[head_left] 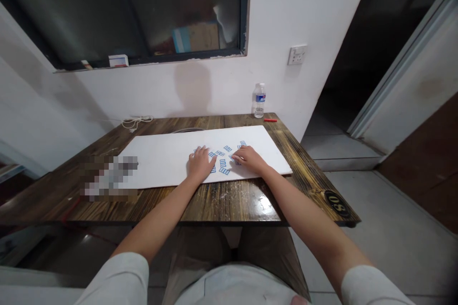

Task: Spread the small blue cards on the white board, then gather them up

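Several striped pieces (224, 171) seem to need light, flat nudging, with left hand (201, 164) spread and right hand's (249, 158) grip impossible to tell.

1. Striped pieces (222, 163): small, blue and white, several, loose, look flat, scattered at mixed angles; some close together, some partly covered.
2. White board (164, 157): long, rectangular, lying flat, long side left-right; pieces mostly right of its middle; left end pixelated.

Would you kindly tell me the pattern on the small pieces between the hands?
The small pieces have blue and white stripes, clearest in the head view.
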### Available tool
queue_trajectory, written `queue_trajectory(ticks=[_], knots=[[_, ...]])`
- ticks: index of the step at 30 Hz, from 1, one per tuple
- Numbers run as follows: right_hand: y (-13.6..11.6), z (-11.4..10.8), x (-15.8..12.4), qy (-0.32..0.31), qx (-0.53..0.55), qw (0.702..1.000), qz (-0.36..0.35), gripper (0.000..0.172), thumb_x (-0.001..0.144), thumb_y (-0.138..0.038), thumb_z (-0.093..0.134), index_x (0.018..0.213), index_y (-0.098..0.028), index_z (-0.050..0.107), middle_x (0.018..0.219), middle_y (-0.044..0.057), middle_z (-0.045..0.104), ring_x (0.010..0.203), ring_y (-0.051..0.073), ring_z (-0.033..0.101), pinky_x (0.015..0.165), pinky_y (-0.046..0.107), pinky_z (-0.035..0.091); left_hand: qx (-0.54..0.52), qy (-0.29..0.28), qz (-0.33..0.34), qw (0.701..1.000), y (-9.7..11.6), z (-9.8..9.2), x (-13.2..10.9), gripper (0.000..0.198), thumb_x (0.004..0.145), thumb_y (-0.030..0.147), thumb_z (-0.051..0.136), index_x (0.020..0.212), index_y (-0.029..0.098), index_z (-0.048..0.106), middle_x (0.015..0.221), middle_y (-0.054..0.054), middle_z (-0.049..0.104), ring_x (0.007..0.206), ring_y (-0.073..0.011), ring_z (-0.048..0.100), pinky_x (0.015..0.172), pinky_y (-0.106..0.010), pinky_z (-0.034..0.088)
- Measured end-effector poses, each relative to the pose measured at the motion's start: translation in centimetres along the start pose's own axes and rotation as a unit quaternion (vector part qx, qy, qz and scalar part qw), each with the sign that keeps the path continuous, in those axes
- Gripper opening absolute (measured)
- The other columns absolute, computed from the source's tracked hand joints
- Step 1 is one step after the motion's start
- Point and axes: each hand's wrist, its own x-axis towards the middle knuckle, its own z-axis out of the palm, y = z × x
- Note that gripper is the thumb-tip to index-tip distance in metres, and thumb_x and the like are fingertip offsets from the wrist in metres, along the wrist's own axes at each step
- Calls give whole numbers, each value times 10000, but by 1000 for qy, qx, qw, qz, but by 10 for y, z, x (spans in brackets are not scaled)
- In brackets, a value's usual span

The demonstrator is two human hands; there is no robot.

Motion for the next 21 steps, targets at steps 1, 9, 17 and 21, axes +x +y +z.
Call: queue_trajectory(ticks=[1,9,17,21], knots=[[0,0,0,5,-1,1000,5,393,1000,-384,381,949,-201,726,921,62,734,912,225,579,825,336,360,2,-11,-1,1000,-3,1,2,580,956,531,313,1394,187,474,1492,-140,430,1414,-350,285,1105,-546,243],[-1,1,-2,27,1,999,39,403,989,-386,372,991,-203,731,953,75,732,956,245,564,849,351,349,-35,-119,97,987,-16,6,15,624,927,646,300,1460,334,386,1571,-39,311,1460,-339,193,1120,-627,131],[7,7,-3,90,30,993,69,364,1000,-385,410,943,-212,725,923,48,738,930,221,544,808,334,322,-24,-105,86,990,-11,3,11,630,942,619,290,1470,286,378,1572,-58,305,1465,-305,201,1146,-619,92],[8,8,-2,93,34,992,79,378,1005,-383,398,925,-215,727,900,45,739,926,216,551,817,334,333,-49,-117,164,978,-11,0,9,586,940,605,328,1447,323,408,1558,-22,341,1465,-297,202,1152,-624,28]])
